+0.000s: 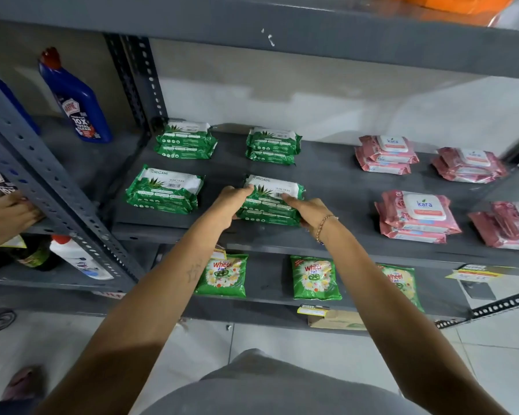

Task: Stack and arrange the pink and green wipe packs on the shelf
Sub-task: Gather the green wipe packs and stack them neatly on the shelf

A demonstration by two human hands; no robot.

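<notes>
A: Shelf [336, 175], grey metal. What's on it?

B: Green packs on the left half, pink on the right. Four green stacks in two rows: back left [185, 140], back right [272, 146], front left [164, 188], and the front stack [271, 202] between the hands. Each looks two packs deep.

A: Markings on the green?

B: White top panel reading "ORIGAMI", an aloe leaf print below it, small white badges along the front edge. Glossy film, crimped ends.

A: Pink ones?

B: Rose-print wrap, white flip lid marked "kara". Back pink stack [385, 154], another back near the right post [469, 164], a front pink stack [418, 217] of about three, and one more at the frame's right edge [507, 226], partly cut off. The stacks sit well apart from each other.

A: Hands?

B: Left hand [229, 202] cupped on the left end of the front stack, fingers curled over the top pack's corner. Right hand [307, 209] pressed to the right end, index finger lying along the top edge; bracelet [324, 226] at the wrist. Both are closed around the stack's ends, and it sits at the shelf's front lip.

A: Anything nearby?

B: Blue bottle [75, 100] in the next bay. Detergent bags [222, 275] on the shelf below. Another person's hand [5, 217] at far left.
</notes>
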